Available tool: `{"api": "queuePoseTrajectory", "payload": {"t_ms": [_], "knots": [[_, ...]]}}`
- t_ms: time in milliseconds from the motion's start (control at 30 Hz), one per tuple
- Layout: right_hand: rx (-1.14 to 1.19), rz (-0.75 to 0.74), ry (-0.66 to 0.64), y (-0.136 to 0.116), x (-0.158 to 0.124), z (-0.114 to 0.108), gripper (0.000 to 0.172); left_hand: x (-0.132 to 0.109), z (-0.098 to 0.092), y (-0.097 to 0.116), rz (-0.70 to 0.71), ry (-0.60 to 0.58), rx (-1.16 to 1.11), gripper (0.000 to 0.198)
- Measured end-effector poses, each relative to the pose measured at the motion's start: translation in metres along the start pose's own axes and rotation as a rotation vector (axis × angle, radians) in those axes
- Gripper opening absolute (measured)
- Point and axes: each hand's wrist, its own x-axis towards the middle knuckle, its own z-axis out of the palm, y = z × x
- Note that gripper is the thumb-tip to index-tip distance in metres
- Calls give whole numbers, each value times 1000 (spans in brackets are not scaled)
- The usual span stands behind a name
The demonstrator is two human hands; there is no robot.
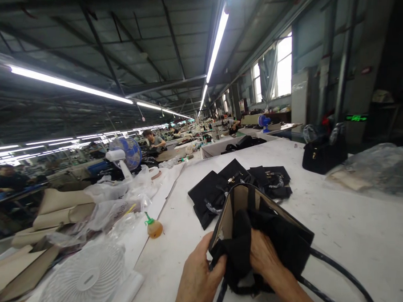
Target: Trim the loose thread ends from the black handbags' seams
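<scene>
A black handbag (284,234) with a beige inside and wrapped handles stands tilted on the white table, its mouth facing me. My left hand (201,273) grips the bag's left edge, thumb in front and fingers behind. Into the opening reaches my right hand (262,254); its fingers are hidden by the black lining (239,237), so their hold cannot be seen. Just behind the bag lie several flat black bag pieces (234,172) with metal fittings and plastic-wrapped handles.
A small bottle (155,229) with a green spout stands left of the bag. Nearer me is a white fan (87,275); clear plastic (129,201) and beige sheets (62,207) lie left. Another black bag (324,154) and a plastic-covered pile (381,172) sit right. Other people work farther back.
</scene>
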Motion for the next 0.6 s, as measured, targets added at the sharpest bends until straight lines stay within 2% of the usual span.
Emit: {"api": "queuePoseTrajectory", "payload": {"t_ms": [200,267,367,467,533,600], "knots": [[-173,175,-82,6,59,20,46,4,1,-6,-25,-93,35,41],[-210,213,-126,12,72,24,46,5,2,-7,-43,-115,11,42],[-220,194,-174,19,80,26,38,6,3,-8,-69,-141,-18,42],[-214,146,-213,13,64,26,33,8,-1,-9,-82,-165,-63,43],[-204,72,-227,4,34,20,32,10,-11,-10,-104,-199,-111,45],[-179,-60,-260,-6,-7,8,29,14,-28,-13,-128,-256,-161,47]]}}
